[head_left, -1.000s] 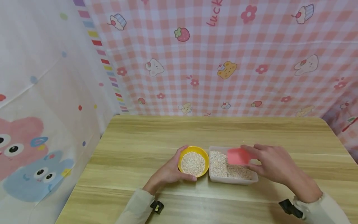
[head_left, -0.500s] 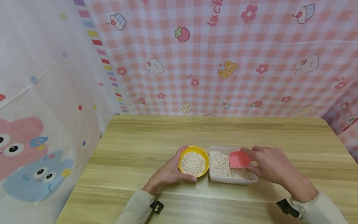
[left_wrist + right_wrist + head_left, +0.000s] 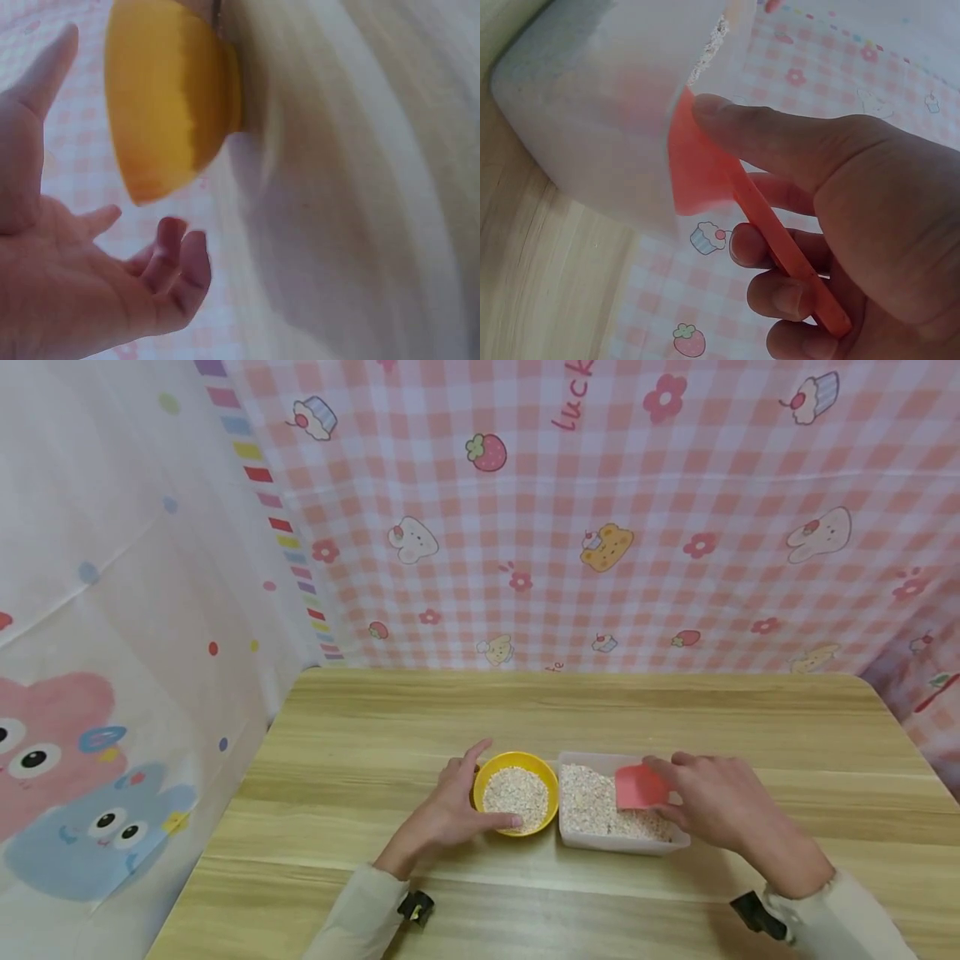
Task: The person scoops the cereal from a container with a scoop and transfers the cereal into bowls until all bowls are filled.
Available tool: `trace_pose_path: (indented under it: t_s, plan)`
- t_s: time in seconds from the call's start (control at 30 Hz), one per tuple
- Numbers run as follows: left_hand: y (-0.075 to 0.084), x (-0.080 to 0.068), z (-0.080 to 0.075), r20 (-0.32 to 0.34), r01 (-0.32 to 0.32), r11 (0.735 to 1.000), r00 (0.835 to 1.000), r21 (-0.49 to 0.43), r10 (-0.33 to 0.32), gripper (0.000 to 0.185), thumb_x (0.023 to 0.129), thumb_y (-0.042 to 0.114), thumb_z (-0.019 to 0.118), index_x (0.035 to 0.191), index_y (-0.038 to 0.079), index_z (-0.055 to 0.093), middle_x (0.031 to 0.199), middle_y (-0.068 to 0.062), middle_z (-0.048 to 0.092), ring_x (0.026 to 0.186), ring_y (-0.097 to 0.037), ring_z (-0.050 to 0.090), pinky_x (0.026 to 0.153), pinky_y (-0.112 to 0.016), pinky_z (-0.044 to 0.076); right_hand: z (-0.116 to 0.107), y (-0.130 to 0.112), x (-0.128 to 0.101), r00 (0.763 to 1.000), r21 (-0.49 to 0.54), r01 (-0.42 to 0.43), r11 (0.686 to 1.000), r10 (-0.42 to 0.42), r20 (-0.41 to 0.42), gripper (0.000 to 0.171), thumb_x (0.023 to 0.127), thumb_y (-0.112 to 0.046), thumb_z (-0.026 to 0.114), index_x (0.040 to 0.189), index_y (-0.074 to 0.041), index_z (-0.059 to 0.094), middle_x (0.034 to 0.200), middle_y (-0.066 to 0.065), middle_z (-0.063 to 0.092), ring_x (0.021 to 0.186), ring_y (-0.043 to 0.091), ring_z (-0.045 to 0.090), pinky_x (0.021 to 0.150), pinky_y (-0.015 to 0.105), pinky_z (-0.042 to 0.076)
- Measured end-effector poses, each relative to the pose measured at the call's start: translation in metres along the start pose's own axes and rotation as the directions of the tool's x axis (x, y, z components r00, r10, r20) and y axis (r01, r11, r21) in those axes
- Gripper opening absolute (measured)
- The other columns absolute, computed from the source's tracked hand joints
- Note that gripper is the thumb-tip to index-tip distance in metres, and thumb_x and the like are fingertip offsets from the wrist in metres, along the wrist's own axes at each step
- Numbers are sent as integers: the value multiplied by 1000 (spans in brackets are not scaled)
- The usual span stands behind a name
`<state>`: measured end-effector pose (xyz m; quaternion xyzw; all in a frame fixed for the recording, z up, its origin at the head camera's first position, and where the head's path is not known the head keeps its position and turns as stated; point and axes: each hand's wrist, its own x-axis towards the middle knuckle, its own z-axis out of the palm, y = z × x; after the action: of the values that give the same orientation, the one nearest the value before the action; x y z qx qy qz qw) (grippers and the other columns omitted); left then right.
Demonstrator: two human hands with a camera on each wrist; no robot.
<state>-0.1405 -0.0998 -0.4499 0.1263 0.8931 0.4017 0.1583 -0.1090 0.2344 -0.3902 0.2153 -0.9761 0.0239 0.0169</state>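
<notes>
A yellow bowl [image 3: 553,793] of pale oat-like flakes [image 3: 516,795] stands on the table. My left hand [image 3: 450,806] is spread at its left side; in the left wrist view a gap shows between the fingers [image 3: 171,251] and the bowl [image 3: 161,97]. Right beside the bowl stands a translucent white rectangular tub [image 3: 622,843], filled with the same flakes. My right hand [image 3: 716,797] grips a coral-pink scoop [image 3: 641,787] by its handle, its blade over the flakes at the tub's right part. The right wrist view shows the thumb on the scoop [image 3: 697,161] and fingers curled round the handle.
The wooden table [image 3: 375,718] reaches back to a pink checked cloth [image 3: 465,593] hung behind it. A white cartoon-print cloth [image 3: 187,593] hangs at the left. Bare wood lies left of the bowl and in front of the tub.
My left hand has let go of the bowl, its fingers lifting off to the left. The scoop has shifted slightly right and toward me, and the flakes in the tub look more level.
</notes>
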Motion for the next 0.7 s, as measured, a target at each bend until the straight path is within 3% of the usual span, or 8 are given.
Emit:
trace_pose_path:
  t_s: [0.13, 0.3, 0.57, 0.7]
  plan:
    - [11, -5, -1, -89, -20, 999, 996, 36, 23, 104, 74, 55, 82, 156, 28, 26, 136, -13, 41, 118, -26, 41, 97, -52, 45, 2, 0, 2, 1000, 0, 7, 1000, -7, 5, 53, 75, -32, 85, 122, -14, 68, 76, -1, 60, 56, 11, 43, 46, 27, 32]
    - [25, -10, 2, -150, -83, 997, 985, 1, 82, 86, 80, 48, 81, 151, 23, 38, 128, -10, 47, 118, -26, 41, 93, -46, 46, 5, 0, 4, 1000, -7, 27, 1000, -27, -2, 55, 74, -33, 86, 122, -15, 68, 77, -1, 61, 58, 11, 46, 46, 27, 33]
    - [43, -11, 15, -111, -181, 983, 978, -15, 178, 74, 83, 37, 81, 146, 18, 46, 117, -7, 55, 105, -23, 49, 86, -34, 45, 9, 0, 7, 999, -8, 38, 999, -38, -4, 57, 72, -33, 88, 123, -15, 68, 83, 2, 65, 64, 14, 53, 46, 27, 37]
    - [48, -6, 26, -67, -186, 983, 980, 2, 186, 75, 82, 37, 81, 145, 14, 47, 111, -4, 59, 94, -19, 52, 79, -25, 44, 11, -1, 9, 998, -22, 56, 998, -56, -1, 58, 72, -33, 88, 123, -15, 68, 84, 2, 64, 70, 18, 58, 48, 31, 42]
